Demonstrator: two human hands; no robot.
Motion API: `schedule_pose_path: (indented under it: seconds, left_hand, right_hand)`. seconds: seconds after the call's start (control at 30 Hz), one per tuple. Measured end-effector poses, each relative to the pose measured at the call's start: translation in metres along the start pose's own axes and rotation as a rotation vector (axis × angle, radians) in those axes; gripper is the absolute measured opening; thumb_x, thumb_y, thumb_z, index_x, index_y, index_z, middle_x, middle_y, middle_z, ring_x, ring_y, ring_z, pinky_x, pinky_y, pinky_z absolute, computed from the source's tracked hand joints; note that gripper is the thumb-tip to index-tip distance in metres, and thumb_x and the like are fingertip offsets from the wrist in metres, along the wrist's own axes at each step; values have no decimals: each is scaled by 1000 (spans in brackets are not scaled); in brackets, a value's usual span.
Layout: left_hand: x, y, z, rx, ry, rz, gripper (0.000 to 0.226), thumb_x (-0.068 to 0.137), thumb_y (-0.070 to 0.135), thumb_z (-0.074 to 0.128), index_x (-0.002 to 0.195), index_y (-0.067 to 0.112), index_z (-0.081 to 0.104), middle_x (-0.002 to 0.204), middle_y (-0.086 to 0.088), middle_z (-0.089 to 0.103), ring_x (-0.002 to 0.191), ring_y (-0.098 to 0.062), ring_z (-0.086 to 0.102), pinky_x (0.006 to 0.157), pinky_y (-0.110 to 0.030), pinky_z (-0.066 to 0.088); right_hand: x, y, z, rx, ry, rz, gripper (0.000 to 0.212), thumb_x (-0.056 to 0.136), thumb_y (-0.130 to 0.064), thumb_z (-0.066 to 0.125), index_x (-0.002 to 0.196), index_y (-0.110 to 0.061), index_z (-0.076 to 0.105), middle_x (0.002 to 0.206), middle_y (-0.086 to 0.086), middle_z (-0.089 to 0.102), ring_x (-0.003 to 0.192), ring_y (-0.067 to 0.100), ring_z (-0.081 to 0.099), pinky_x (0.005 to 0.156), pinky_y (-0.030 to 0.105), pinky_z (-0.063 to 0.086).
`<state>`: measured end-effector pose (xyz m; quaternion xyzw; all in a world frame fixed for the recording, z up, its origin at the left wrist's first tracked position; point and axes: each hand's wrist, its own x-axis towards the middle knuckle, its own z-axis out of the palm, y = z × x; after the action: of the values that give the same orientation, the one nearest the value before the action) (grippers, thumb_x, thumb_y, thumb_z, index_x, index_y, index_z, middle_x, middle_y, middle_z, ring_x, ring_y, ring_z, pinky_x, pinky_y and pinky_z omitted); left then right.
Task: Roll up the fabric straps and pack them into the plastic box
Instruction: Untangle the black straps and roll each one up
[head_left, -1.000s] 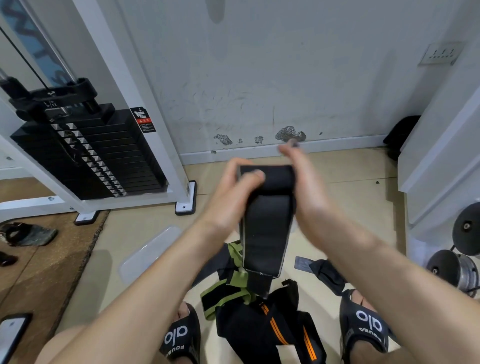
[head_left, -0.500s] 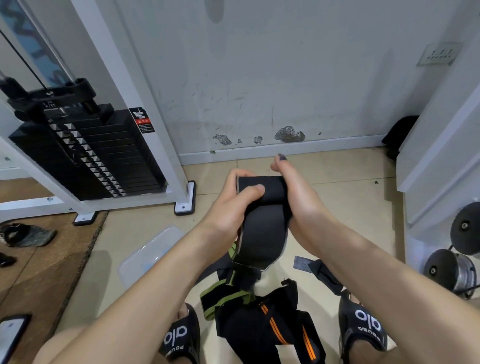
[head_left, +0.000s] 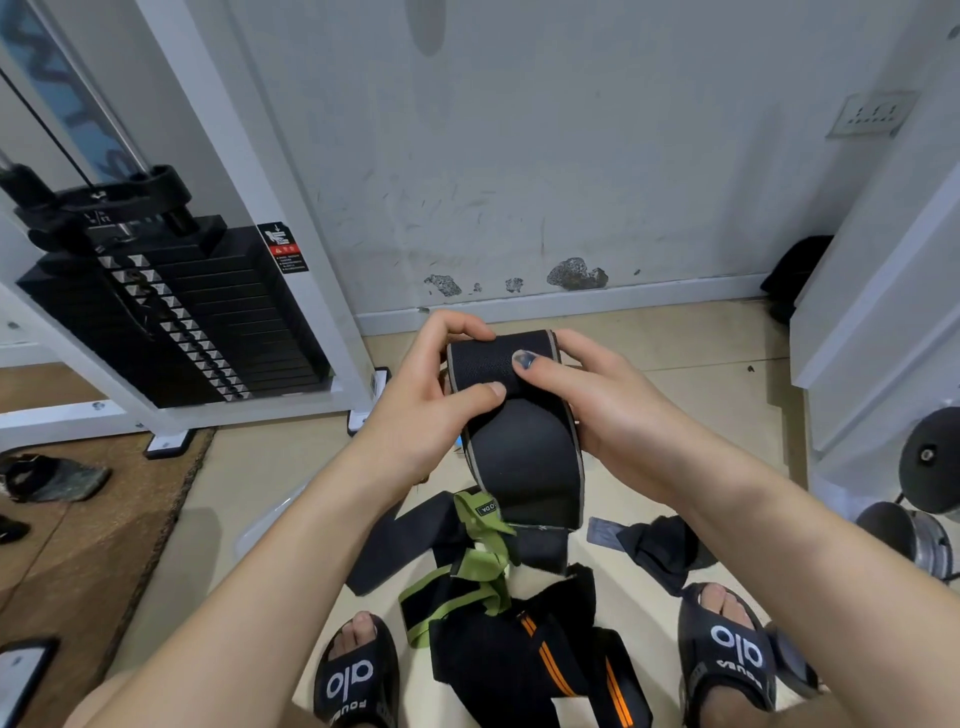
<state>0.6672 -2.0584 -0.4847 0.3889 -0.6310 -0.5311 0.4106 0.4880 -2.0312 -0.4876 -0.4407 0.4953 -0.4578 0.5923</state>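
Both hands grip a wide black strap (head_left: 522, 457) above the floor: left hand (head_left: 431, 410) pinches its rolled top from the left, right hand (head_left: 597, 405) from the right. More straps (head_left: 498, 613) lie near, between two sandals.

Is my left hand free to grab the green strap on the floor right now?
Probably not yet: the left hand and right hand both grip the black strap. Nothing covers the green strap below.
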Motion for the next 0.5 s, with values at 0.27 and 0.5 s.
schedule_pose_path:
  seconds: [0.27, 0.5]
  left_hand:
    - [4, -3, 0, -190, -29, -251, 33, 82, 39, 72, 112, 36, 61, 110, 1, 74, 104, -20, 71, 93, -45, 51]
    - [4, -3, -1, -136, -40, -173, 20, 94, 18, 64, 111, 27, 57, 92, 0, 71, 87, -21, 66, 77, -37, 48]
  right_hand:
    - [-3, -4, -2, 88, -50, -107, 34, 97, -2, 64, 130, -9, 60, 126, 33, 62, 101, 32, 68, 95, 48, 53]
    - [-5, -9, -5, 18, -40, -20, 37, 90, -17, 75, 123, -32, 66, 126, 21, 66, 104, 27, 72, 90, 39, 57]
